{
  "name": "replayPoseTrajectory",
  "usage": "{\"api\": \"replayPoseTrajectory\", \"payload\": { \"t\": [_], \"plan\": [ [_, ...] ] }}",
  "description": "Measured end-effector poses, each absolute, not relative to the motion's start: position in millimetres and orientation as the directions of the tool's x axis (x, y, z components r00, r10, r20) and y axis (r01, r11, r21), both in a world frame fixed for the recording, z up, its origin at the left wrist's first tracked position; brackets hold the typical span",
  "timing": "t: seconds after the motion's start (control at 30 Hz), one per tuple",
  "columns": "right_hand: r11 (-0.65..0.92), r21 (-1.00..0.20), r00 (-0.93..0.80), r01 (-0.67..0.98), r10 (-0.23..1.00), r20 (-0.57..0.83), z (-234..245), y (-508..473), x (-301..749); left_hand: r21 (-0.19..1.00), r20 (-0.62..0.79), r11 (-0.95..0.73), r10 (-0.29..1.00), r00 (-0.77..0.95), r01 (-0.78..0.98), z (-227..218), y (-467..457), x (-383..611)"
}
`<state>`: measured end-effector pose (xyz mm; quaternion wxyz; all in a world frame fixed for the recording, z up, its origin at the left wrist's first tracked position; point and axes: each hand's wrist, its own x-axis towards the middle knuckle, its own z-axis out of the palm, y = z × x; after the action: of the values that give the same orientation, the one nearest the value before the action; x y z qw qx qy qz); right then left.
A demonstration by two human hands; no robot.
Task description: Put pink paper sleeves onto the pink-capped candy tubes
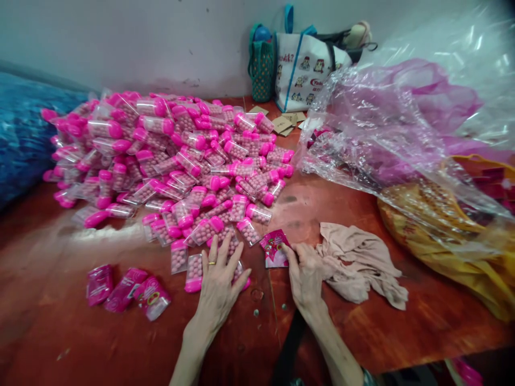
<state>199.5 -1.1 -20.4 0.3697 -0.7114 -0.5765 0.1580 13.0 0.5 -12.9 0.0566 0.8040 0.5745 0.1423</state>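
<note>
My left hand (219, 279) lies with its fingers spread over a few small clear bottles of pink balls with bright pink caps, at the front of a big heap of such bottles (193, 161). Parts of the bottles under the palm are hidden. My right hand (306, 276) is curled, its thumb and finger on the right edge of a flat pink printed wrapper (274, 249), just above the table. Just right of that hand lies a crumpled beige cloth (358, 262). Three bottles in printed pink wrappers (127, 289) lie at the left front.
A yellow basket (426, 214) under crumpled clear and pink plastic film (374, 123) stands on the right. At the wall are a white printed bag (300, 69), a green bag (262, 69) and cardboard pieces (284, 124). A blue plastic sack (28, 134) bulges at the left.
</note>
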Motion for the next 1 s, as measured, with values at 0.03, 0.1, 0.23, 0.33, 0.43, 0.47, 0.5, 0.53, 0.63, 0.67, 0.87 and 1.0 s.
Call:
{"api": "replayPoseTrajectory", "payload": {
  "t": [0.03, 0.1, 0.23, 0.33, 0.43, 0.47, 0.5, 0.53, 0.63, 0.67, 0.87, 1.0],
  "plan": [
    [-0.056, -0.708, 0.277, 0.703, 0.94, 0.201, -20, -1, 200, 0.261, 0.187, -0.339, 0.936, 0.298, 0.904, -12, -1, 13],
    [-0.043, -0.712, 0.262, 0.701, 0.944, 0.201, -20, -1, 201, 0.277, 0.242, -0.363, 0.922, 0.301, 0.89, -9, -3, 17],
    [-0.021, -0.738, 0.251, 0.675, 0.946, 0.203, -19, -2, 202, 0.32, 0.354, -0.444, 0.875, 0.329, 0.837, -2, -9, 35],
    [-0.01, -0.782, 0.268, 0.623, 0.942, 0.202, -19, -3, 202, 0.317, 0.312, -0.499, 0.858, 0.408, 0.807, -2, -13, 54],
    [-0.001, -0.805, 0.287, 0.593, 0.934, 0.211, -19, -3, 202, 0.286, 0.211, -0.522, 0.852, 0.478, 0.804, -8, -18, 69],
    [0.0, -0.813, 0.3, 0.582, 0.93, 0.214, -19, -3, 203, 0.28, 0.192, -0.518, 0.855, 0.482, 0.808, -9, -19, 72],
    [-0.002, -0.824, 0.318, 0.567, 0.923, 0.217, -18, -3, 204, 0.277, 0.182, -0.511, 0.859, 0.478, 0.814, -11, -19, 73],
    [-0.005, -0.836, 0.341, 0.549, 0.914, 0.218, -18, -3, 204, 0.277, 0.179, -0.504, 0.864, 0.471, 0.818, -11, -18, 74],
    [-0.024, -0.864, 0.399, 0.502, 0.893, 0.207, -16, -3, 207, 0.298, 0.158, -0.508, 0.861, 0.483, 0.808, -9, -11, 70],
    [-0.034, -0.875, 0.411, 0.483, 0.891, 0.192, -15, -3, 208, 0.311, 0.145, -0.512, 0.858, 0.493, 0.801, -7, -8, 68],
    [-0.131, -0.96, 0.42, 0.247, 0.907, -0.016, -3, -6, 210, 0.583, 0.226, -0.459, 0.884, 0.409, 0.671, 6, 5, 59],
    [-0.149, -0.985, 0.329, 0.088, 0.938, -0.113, 6, -12, 208, 0.927, 0.056, -0.097, 0.991, 0.122, 0.361, 23, 3, 70]
  ]
}}
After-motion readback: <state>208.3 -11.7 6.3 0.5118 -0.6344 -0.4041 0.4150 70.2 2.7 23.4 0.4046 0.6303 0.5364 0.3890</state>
